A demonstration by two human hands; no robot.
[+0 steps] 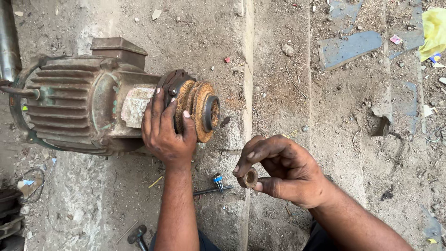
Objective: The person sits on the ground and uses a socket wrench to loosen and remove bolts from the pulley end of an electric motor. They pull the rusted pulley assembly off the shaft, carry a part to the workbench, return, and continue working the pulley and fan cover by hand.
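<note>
An old greenish electric motor (79, 102) lies on its side on the dirt ground, its shaft end pointing right. A rusty orange pulley (204, 111) sits on that shaft end. My left hand (165, 132) grips the pulley from the near side, fingers wrapped over its rim. My right hand (283, 169) hovers to the lower right of the pulley. It pinches a small rusty ring-shaped nut (251, 178) between thumb and fingers, hole facing the camera.
A thin dark tool with a blue tip (216, 186) lies on the ground between my forearms. A hammer head (137, 234) shows at the bottom edge. Scattered debris, a yellow bag (434, 30) and blue sheet pieces (350, 46) lie at the upper right. A concrete ridge (246, 56) runs vertically.
</note>
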